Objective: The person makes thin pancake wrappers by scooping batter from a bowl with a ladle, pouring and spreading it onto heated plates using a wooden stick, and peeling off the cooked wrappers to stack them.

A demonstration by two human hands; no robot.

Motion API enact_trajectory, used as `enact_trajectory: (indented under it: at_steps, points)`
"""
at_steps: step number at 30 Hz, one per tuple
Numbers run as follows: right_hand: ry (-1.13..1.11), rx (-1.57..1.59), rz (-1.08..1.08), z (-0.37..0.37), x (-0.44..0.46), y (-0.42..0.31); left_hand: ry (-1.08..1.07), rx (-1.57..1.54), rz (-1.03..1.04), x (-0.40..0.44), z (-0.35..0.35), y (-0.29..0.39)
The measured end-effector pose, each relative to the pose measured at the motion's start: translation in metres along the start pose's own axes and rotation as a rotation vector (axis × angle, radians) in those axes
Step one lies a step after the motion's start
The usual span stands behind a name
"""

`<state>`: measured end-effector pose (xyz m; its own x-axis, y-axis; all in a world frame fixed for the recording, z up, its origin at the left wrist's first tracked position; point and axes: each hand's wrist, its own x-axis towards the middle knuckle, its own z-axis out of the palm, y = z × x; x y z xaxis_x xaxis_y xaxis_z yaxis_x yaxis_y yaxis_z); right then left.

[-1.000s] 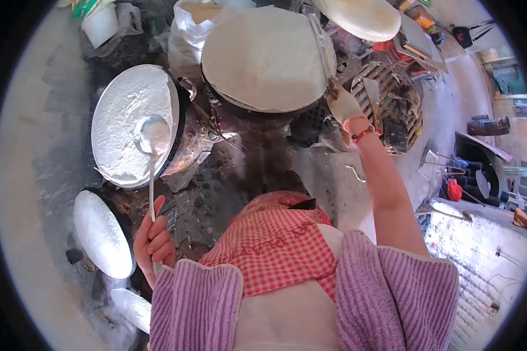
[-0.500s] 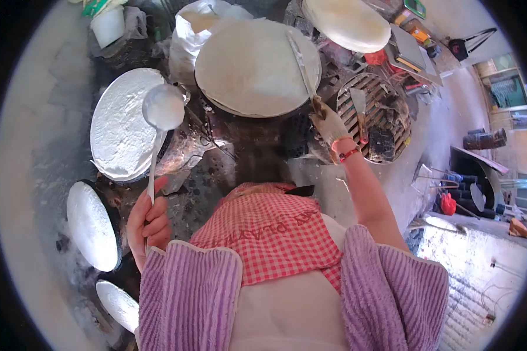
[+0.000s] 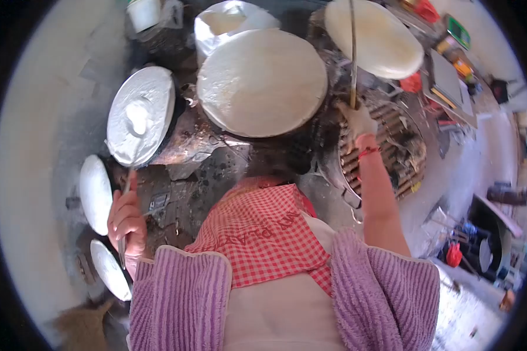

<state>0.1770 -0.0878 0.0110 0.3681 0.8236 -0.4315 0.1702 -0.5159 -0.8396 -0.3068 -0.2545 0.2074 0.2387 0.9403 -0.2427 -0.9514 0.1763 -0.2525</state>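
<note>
My left hand (image 3: pixel 127 225) is closed round the handle of a long ladle. The ladle's bowl (image 3: pixel 137 117) is over the white batter on the left round griddle (image 3: pixel 152 88); whether it touches the batter I cannot tell. In my closed right hand (image 3: pixel 358 123) is a long, thin spatula (image 3: pixel 353 52), seen edge-on and pointing away from me. Its blade crosses in front of a stack of pale flatbreads (image 3: pixel 386 44) at the far right. Between my hands, a large pale round of batter (image 3: pixel 263 82) covers the middle griddle.
Two more white-topped griddles (image 3: pixel 96 196) stand at the lower left. A white sack (image 3: pixel 228 23) and a white bucket (image 3: pixel 144 14) are behind. A slatted round rack (image 3: pixel 386 152) lies beneath my right hand. A notebook-like stack (image 3: pixel 451 79) is further right.
The ladle has come down from in front of the left griddle to its batter. My right hand has moved the spatula rightward, off the middle griddle. The whole view has shifted.
</note>
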Motion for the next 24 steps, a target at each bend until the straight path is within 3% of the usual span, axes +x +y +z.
enact_trajectory:
  at_steps: [3,10,11,13,15,16,18,19,21,23,24]
  points:
    - [-0.051,-0.164,-0.305,0.013,0.113,0.037,0.071,-0.095,0.106,-0.019,-0.014,0.001]
    - [-0.269,-0.236,-0.342,0.019,0.173,0.041,-0.065,-0.072,0.432,-0.091,-0.03,0.006]
    - [-0.237,-0.323,-0.338,0.047,0.132,0.023,-0.109,-0.124,0.44,-0.128,-0.034,0.063]
    - [-0.198,-0.357,-0.374,0.052,0.099,0.019,-0.141,-0.108,0.491,-0.144,-0.032,0.078]
    - [-0.211,-0.392,-0.407,0.069,0.005,-0.01,-0.185,-0.086,0.53,-0.164,-0.039,0.089]
    - [-0.207,-0.408,-0.408,0.067,0.01,0.018,-0.2,-0.08,0.544,-0.171,-0.042,0.095]
    - [-0.155,-0.524,-0.36,0.112,-0.074,0.059,-0.248,-0.1,0.524,-0.231,-0.088,0.161]
    - [-0.152,-0.612,-0.286,0.13,-0.121,0.046,-0.257,-0.098,0.529,-0.236,-0.091,0.169]
    - [-0.187,-0.673,-0.502,0.149,-0.155,0.058,-0.263,-0.095,0.537,-0.238,-0.094,0.18]
    - [-0.248,-0.661,-0.489,0.177,-0.18,0.073,-0.256,-0.103,0.544,-0.238,-0.095,0.187]
    - [-0.331,-0.496,-0.491,0.198,-0.181,0.091,-0.254,-0.114,0.548,-0.239,-0.096,0.189]
